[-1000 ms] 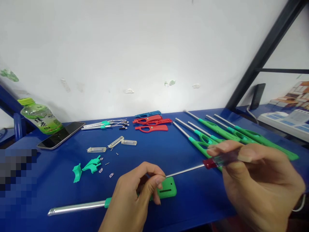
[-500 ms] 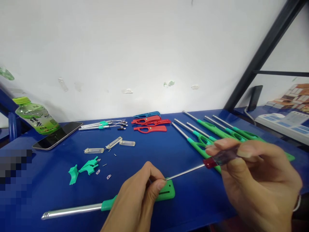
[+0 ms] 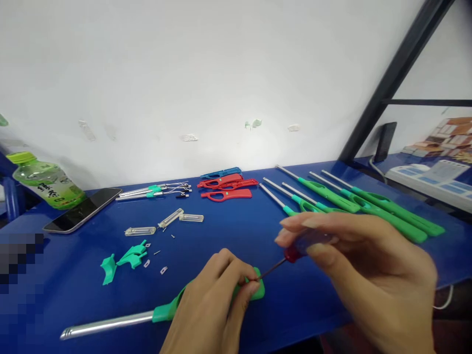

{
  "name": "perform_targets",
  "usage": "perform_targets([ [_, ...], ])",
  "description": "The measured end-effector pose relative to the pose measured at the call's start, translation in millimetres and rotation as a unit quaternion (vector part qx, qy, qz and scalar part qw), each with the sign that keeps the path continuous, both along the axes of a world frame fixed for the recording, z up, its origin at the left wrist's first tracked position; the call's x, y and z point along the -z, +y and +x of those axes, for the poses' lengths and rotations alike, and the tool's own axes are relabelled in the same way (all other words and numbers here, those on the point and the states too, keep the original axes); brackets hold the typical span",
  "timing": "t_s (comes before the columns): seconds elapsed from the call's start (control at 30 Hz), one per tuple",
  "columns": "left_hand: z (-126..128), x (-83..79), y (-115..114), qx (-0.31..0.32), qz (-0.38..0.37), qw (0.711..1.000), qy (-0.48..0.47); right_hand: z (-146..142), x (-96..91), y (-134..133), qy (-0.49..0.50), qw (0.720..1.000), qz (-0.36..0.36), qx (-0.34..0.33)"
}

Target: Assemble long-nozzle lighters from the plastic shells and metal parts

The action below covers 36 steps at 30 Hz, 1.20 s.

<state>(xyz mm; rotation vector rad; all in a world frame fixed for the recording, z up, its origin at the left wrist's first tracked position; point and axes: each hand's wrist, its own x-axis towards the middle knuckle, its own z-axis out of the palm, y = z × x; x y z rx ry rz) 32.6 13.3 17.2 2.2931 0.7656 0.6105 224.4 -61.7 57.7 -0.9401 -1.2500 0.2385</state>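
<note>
A green utility lighter (image 3: pixel 165 312) with a long silver nozzle lies near the table's front edge. My left hand (image 3: pixel 216 300) rests across its handle, thumb and forefinger pinched together at the handle's right end. What they pinch is too small and hidden to make out. My right hand (image 3: pixel 365 265) is closed around the clear handle of a screwdriver (image 3: pixel 292 253) with a red collar. The screwdriver slants down to the left, and its tip meets my left fingertips over the lighter's end.
Several green lighters (image 3: pixel 328 194) lie at the right. Red handle shells (image 3: pixel 230 193), nozzle assemblies with wires (image 3: pixel 140 193), clear tanks (image 3: pixel 140 231), teal triggers (image 3: pixel 132 254) and tiny metal pieces (image 3: pixel 163 270) are spread about. A phone (image 3: pixel 83 211) and a bottle (image 3: pixel 47 182) stand back left.
My right hand has moved left and closer with the screwdriver, whose shaft now points more steeply down at the lighter's end. My left hand has shifted slightly right. The camera view has shifted a little.
</note>
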Motion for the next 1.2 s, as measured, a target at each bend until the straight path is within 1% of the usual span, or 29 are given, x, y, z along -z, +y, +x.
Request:
perform_targets([
  [0.17,-1.5,10.5,1.4,0.001,0.095,0.995,0.023,-4.9,0.9,1.1,-0.049,0.998,0.007,-0.033],
  [0.33,1.6,9.4,3.7,0.009,0.199,0.980,0.020,-4.8,0.9,2.6,-0.073,0.994,0.023,-0.073],
  [0.47,4.5,8.4,4.4,-0.008,0.262,0.965,-0.001,-5.5,-1.3,5.5,-0.092,0.991,0.031,-0.097],
  [0.63,5.4,9.2,9.4,-0.009,0.295,0.955,-0.017,-7.9,-2.9,10.6,-0.114,0.987,0.038,-0.106],
  [0.77,6.6,8.0,15.1,-0.008,0.325,0.945,-0.030,-8.7,-3.5,14.1,-0.119,0.984,0.062,-0.121],
  [0.87,7.0,7.8,15.9,-0.002,0.337,0.941,-0.024,-7.2,-2.5,14.9,-0.121,0.983,0.054,-0.123],
  [1.07,4.3,13.8,14.6,-0.008,0.326,0.945,0.010,-4.0,2.0,14.6,-0.125,0.985,0.046,-0.112],
  [1.2,5.9,18.4,16.5,0.002,0.307,0.952,0.020,-2.5,5.0,14.4,-0.128,0.986,0.034,-0.100],
])
